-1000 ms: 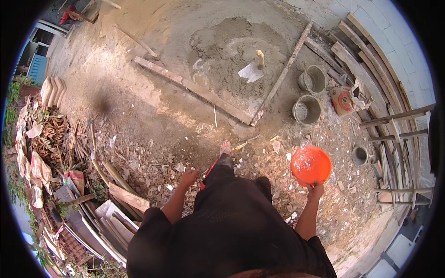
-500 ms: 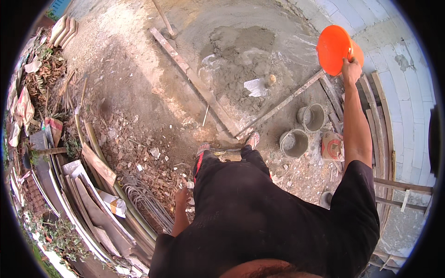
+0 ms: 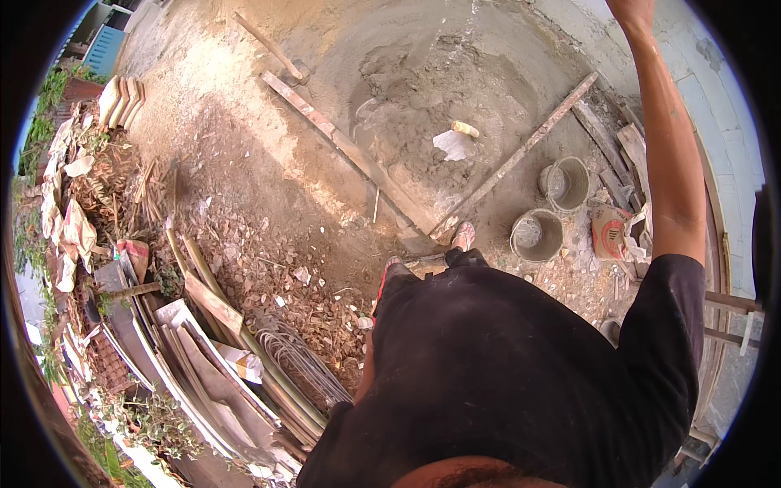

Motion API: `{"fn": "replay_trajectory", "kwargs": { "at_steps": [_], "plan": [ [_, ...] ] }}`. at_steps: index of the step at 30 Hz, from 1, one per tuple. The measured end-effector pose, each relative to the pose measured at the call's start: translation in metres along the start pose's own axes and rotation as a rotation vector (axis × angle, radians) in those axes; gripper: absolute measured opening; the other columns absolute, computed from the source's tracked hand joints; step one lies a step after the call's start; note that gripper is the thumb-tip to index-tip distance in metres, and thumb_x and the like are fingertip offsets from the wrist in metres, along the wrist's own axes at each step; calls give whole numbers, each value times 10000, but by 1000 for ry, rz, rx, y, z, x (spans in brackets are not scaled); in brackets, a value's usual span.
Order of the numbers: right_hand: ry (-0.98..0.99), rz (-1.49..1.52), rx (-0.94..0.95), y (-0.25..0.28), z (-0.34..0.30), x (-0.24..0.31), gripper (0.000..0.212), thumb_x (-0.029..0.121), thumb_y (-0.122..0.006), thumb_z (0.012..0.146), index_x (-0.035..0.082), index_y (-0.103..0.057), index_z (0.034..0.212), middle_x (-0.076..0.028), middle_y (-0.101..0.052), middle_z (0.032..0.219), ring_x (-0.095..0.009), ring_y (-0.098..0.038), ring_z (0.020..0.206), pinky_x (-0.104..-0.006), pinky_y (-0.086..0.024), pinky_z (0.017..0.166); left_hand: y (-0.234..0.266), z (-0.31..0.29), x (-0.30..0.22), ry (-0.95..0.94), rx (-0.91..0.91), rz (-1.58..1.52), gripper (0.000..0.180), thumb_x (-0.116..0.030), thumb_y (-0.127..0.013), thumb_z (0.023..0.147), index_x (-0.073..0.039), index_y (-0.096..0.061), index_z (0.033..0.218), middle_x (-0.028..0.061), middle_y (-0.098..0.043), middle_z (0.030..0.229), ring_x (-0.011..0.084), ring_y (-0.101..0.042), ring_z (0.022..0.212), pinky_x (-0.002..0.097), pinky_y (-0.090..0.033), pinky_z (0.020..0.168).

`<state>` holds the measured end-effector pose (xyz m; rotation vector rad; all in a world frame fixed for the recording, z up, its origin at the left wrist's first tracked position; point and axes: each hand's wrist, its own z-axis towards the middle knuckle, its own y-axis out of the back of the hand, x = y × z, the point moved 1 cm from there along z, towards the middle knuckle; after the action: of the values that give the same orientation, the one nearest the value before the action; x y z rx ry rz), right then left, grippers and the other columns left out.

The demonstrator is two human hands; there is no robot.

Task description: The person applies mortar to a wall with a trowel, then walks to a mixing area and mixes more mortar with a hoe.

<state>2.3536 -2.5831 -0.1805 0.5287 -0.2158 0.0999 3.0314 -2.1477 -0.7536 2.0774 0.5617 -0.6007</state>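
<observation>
At the upper right edge of the picture, my right hand (image 3: 631,11) is raised at the end of an outstretched arm. The part that shows looks closed, but the rim cuts off most of the fingers and whatever is in them. Splashes of water (image 3: 465,32) fall over the wet grey mortar (image 3: 431,89). A torn white piece (image 3: 454,145) and a short yellowish piece (image 3: 465,128) lie on that mortar. Of my left arm only a sliver of forearm shows beside my shirt, and the fingers are hidden.
Two long boards (image 3: 350,150) (image 3: 521,154) meet in a V by my feet. Two grey buckets (image 3: 565,184) (image 3: 537,235) and a printed sack (image 3: 610,232) stand at right, near a pale block wall (image 3: 724,154). Planks (image 3: 211,301) and coiled rods (image 3: 305,358) line the left.
My right hand has swung up and away, and the orange bucket it held has left the view. Splashes now show over the mortar's far part. My left hand has slipped behind my shirt.
</observation>
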Motion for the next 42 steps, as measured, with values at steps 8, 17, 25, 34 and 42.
{"fn": "replay_trajectory", "kwargs": {
  "at_steps": [8,17,25,34,42],
  "plan": [
    [-1314,-284,163,152,-527,-36,238,168,-711,810,-17,-635,939,-102,-665,721,-233,-685,777,-376,-574,675,119,74,-41,357,189,-653,311,-315,-615,896,-32,-638,1023,87,-671,943,172,-651,795,330,-527,629],
    [-2422,-364,-828,408,-875,504,375,98,-598,835,-4,-526,1189,-140,-618,989,-312,-680,819,-444,-589,612,250,111,43,455,625,-57,386,-322,-580,918,-23,-569,1163,107,-637,1058,231,-636,868,366,-513,677],
    [-2286,-260,-1921,415,-916,648,289,64,-577,912,-74,-514,1158,-217,-563,1143,-359,-640,959,-444,-636,802,181,161,-102,314,767,218,522,-348,-523,950,-27,-491,1361,167,-585,1295,285,-594,1142,385,-499,895],
    [-2084,-275,-2011,507,-978,699,414,98,-584,937,-66,-433,1286,-211,-434,1298,-369,-590,1057,-452,-643,831,87,28,-211,-168,888,260,537,-368,-597,934,-20,-522,1335,130,-581,1293,277,-587,1151,428,-488,907],
    [-2395,234,-1324,512,-1053,678,255,221,-576,944,-32,-559,956,-132,-615,809,-302,-668,687,-396,-624,576,66,-37,-149,-483,933,628,537,-421,-643,878,1,-640,1210,209,-647,1205,311,-607,1150,366,-449,985]
  ]
}}
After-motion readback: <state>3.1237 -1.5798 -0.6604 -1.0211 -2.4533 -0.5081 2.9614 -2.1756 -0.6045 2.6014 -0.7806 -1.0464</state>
